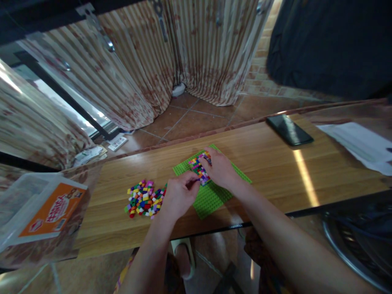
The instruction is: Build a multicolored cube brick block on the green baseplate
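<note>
A green studded baseplate [211, 196] lies on the wooden table [269, 163]. A patch of small multicoloured bricks [199, 166] is fixed on its far part. My right hand [221, 168] rests on the right side of that patch, fingers curled over it. My left hand [180, 195] is at the patch's near left edge, thumb and fingers pinched together; whether a small brick sits between them is hidden. A loose pile of small coloured bricks [143, 198] lies on the table just left of my left hand.
A black phone [289, 129] lies at the table's far edge. White papers [358, 145] lie at the right. A clear plastic box with an orange label [43, 212] stands at the left end. Striped curtains [128, 77] and a tiled floor are beyond the table.
</note>
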The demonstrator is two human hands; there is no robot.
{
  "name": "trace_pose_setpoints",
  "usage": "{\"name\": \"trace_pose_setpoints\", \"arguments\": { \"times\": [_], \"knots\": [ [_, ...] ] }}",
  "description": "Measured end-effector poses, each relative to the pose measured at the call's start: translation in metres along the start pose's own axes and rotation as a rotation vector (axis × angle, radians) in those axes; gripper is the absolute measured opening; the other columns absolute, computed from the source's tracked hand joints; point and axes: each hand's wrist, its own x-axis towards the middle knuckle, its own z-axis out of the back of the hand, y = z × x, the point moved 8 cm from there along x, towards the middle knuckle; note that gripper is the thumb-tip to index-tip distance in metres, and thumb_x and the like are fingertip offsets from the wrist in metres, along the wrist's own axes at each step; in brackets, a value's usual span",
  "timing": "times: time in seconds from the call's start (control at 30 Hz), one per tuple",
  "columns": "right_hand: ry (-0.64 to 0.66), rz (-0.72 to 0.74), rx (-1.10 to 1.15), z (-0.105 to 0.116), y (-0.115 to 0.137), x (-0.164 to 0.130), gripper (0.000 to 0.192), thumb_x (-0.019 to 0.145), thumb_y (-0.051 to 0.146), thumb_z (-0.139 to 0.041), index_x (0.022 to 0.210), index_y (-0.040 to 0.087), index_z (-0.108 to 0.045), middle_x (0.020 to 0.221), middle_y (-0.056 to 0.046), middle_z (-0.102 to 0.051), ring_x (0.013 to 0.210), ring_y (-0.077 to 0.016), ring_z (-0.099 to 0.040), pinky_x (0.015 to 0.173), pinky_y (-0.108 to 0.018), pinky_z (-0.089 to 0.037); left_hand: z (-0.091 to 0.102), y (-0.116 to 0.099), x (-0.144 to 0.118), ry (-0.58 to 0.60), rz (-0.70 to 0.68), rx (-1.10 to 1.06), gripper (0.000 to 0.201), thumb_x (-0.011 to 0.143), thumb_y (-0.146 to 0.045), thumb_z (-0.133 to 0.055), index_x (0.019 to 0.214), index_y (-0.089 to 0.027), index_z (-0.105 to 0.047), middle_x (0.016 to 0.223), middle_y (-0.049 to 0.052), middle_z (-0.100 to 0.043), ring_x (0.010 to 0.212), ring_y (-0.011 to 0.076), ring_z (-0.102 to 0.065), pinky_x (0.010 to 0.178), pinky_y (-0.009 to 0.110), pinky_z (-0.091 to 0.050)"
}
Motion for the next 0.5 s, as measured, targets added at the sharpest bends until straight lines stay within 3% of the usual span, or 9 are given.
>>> {"name": "trace_pose_setpoints", "arguments": {
  "times": [0.5],
  "knots": [
    [0.000, -0.003, -0.003, -0.0017, -0.0013, 0.0004, 0.046, 0.094, 0.038, -0.043, 0.130, 0.011, -0.050, 0.119, -0.017, -0.064, 0.114, -0.0263, -0.058, 0.097, -0.038, -0.043, -0.0045, 0.0003, 0.0055, -0.058, 0.018, -0.047, 0.005, 0.080, -0.023, -0.063, 0.076, -0.021, -0.062, 0.071, -0.002, -0.067, 0.065, 0.0128, -0.063, 0.063, 0.023, -0.048]
  ]
}}
